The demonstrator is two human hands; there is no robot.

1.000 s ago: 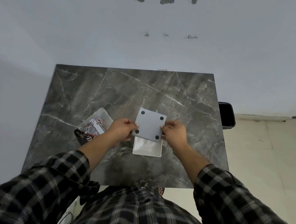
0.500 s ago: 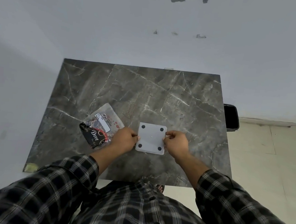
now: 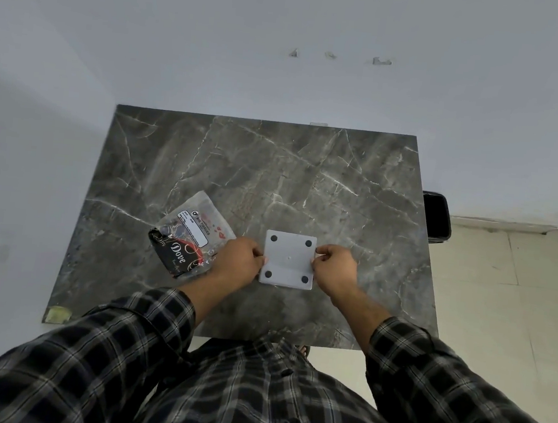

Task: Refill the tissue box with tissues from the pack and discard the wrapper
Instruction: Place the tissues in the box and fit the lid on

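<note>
1. Pale walls back a dark marble-patterned bench [image 3: 308, 180]; a black bin [image 3: 437, 216] stands on the floor just beside its right edge.
2. Tissue box [image 3: 288, 260]: a white square case lying upside down on the near middle of the bench, its base panel with four dark round feet facing up and seated flush on the body.
3. Wrapper [image 3: 189, 236]: a crumpled clear-and-black plastic pack lying flat just left of the box, apparently emptied, though its contents cannot be confirmed.
4. Left hand [image 3: 238, 262]: curled, fingertips pinching the left edge of the box; its wrist overlaps the wrapper's near corner.
5. Right hand [image 3: 333, 268]: curled likewise, thumb and fingers nipping the right edge near the far corner.
6. Progress, as judged: the refill looks complete or nearly so, with the base panel being pressed home. Remaining steps are to turn the box upright and to carry the wrapper to the bin; no tissue shows, since the dispensing face is hidden against the bench.
</note>
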